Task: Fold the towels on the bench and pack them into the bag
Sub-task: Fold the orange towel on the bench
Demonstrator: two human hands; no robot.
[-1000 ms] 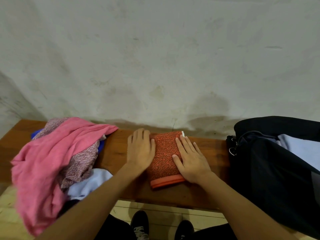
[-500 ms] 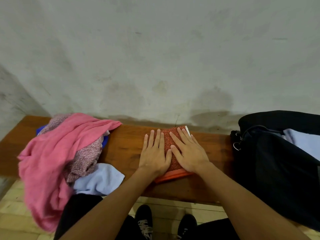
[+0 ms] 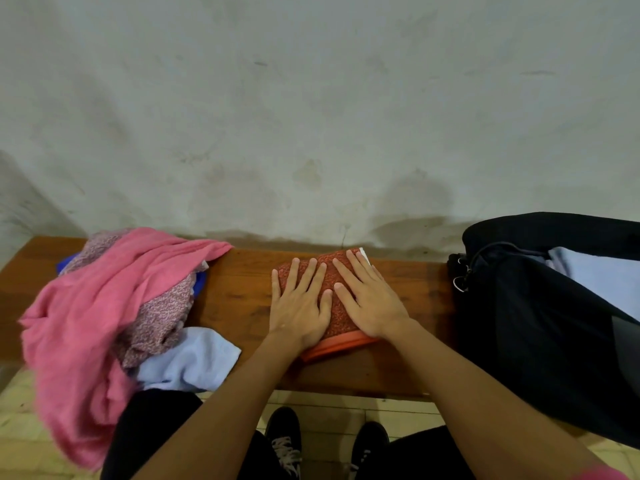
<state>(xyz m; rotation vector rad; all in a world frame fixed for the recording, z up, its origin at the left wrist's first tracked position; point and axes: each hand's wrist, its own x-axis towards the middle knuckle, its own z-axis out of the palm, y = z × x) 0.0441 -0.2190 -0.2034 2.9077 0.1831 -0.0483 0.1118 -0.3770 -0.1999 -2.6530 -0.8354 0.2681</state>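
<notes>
Pressing flat hands (image 3: 337, 299) on nubby folded towel (image 3: 334, 308), wooden bench (image 3: 239, 292)

Dim, flat indoor light; soft shadows, wide-angle bending, slight edge blur.

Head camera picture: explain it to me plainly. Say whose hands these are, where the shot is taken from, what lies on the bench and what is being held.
There is no machine here. A person wears one wide-angle camera on the head, looking down, so you see their own arms. The left hand and right hand lie flat, fingers spread, on a folded orange towel in the middle of the wooden bench. They press it down; nothing is gripped or lifted. To the left sits an unfolded heap: a pink towel, a patterned cloth and a light blue towel. To the right stands an open black bag with something pale blue inside. The person's shoes show below.
</notes>
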